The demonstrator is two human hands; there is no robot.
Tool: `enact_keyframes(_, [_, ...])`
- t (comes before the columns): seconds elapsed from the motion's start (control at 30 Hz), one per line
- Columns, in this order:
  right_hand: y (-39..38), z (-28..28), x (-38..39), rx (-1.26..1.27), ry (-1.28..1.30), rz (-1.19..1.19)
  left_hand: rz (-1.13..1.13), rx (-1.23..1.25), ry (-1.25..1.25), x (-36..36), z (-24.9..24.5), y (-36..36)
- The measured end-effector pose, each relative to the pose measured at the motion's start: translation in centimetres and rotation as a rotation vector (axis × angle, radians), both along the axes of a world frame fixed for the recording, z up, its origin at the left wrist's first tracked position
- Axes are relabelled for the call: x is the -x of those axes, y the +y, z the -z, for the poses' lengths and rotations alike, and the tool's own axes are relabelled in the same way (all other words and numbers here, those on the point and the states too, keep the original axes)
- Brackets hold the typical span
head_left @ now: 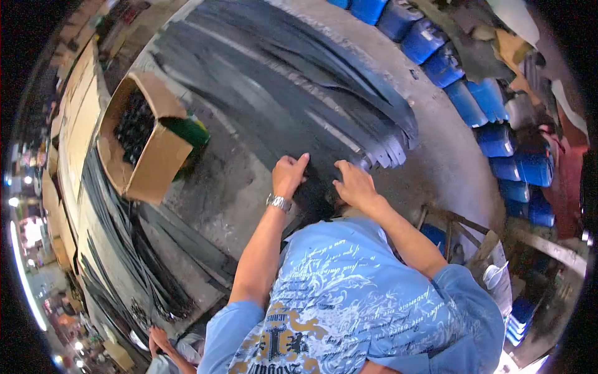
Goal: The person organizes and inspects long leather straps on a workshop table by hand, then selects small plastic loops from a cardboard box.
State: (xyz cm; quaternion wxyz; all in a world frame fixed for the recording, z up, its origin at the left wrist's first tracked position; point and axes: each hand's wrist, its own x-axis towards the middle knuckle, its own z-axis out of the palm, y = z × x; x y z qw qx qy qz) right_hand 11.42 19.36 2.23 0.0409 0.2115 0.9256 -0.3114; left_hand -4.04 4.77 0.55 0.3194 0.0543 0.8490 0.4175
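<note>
Long black rubber-like strips (268,93) lie side by side in a wide layer, running from my body towards the upper left. At their near end, my left hand (290,177), with a metal watch on its wrist, is closed on the dark strip edge, thumb pointing up. My right hand (356,185) is beside it, index finger and thumb apart, close over the same dark material. Whether its lower fingers touch the strips is hidden. Just past my right hand, grey ribbed strip ends (387,151) stick out in a bunch.
A cardboard box (162,162) of small black pieces stands to the left. Beyond it, more black strips (118,218) hang over a pale surface, near another person's hand (159,338). Several blue jugs (423,40) line the right side. A wooden frame (461,227) is at my right.
</note>
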Motion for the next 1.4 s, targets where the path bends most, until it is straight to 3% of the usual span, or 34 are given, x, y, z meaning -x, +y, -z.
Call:
enact_keyframes(0.07, [0.4,-3.3,-0.7,0.146,-0.149,0.081,-0.017,-0.073,-0.214,-0.8,-0.1,0.5])
enact_keyframes(0.2, [1.2,-5.3,-4.5,0.333,-0.015,0.079,-0.149,-0.364,-0.638,-3.3,-1.8,1.4])
enact_keyframes(0.23, [1.7,-7.1,-5.2,0.391,-0.186,0.106,-0.203,-0.416,-0.695,-3.2,-1.7,1.7])
enact_keyframes(0.37, [3.7,-3.4,-14.2,0.090,-0.234,0.069,-0.336,-0.630,-0.577,0.0,-0.1,2.2])
enact_keyframes(0.53, [5.1,0.7,-28.4,-0.186,-0.685,0.134,-0.416,-0.704,-0.443,7.4,-0.3,2.1])
enact_keyframes(0.63, [4.6,4.9,-38.9,-0.353,-0.622,0.189,-0.418,-0.718,-0.313,12.7,-1.7,1.0])
enact_keyframes(0.73, [4.2,6.2,-43.3,-0.243,-0.777,0.320,-0.379,-0.679,-0.148,18.1,-4.3,0.9])
enact_keyframes(0.87, [4.3,7.2,-42.5,-0.015,-0.710,0.322,-0.239,-0.620,0.053,24.6,-11.8,2.0])
enact_keyframes(0.93, [3.7,4.0,-35.6,0.004,-0.665,0.317,-0.191,-0.692,0.223,28.0,-16.9,2.9])
enact_keyframes(1.0, [3.6,2.1,-30.4,0.005,-0.592,0.348,0.018,-0.598,0.239,32.7,-23.4,2.2])
enact_keyframes(1.03, [3.6,1.2,-27.8,0.006,-0.554,0.367,-0.095,-0.545,0.341,32.1,-27.4,3.2])
enact_keyframes(1.07, [3.5,0.0,-25.2,0.012,-0.428,0.358,0.026,-0.495,0.315,35.5,-29.8,2.7])
enact_keyframes(1.1, [3.4,-1.1,-22.7,0.018,-0.306,0.347,-0.096,-0.508,0.277,38.6,-31.4,2.5])
enact_keyframes(1.17, [3.1,-2.6,-17.4,-0.048,-0.133,0.281,-0.184,0.412,0.401,51.5,-34.9,0.3])
enact_keyframes(1.2, [3.3,-2.6,-15.2,-0.058,-0.136,0.221,0.011,0.354,0.484,54.0,-34.4,-2.2])
enact_keyframes(1.27, [3.1,-2.8,-11.0,-0.092,-0.133,0.160,-0.037,0.165,0.705,48.3,-34.5,-0.4])
enact_keyframes(1.33, [2.9,-0.2,-9.5,-0.064,-0.073,0.117,-0.135,0.308,0.699,35.8,-36.0,2.0])
enact_keyframes(1.4, [2.8,0.8,-9.3,-0.112,-0.124,0.060,0.542,0.283,1.263,37.4,-30.6,-4.1])
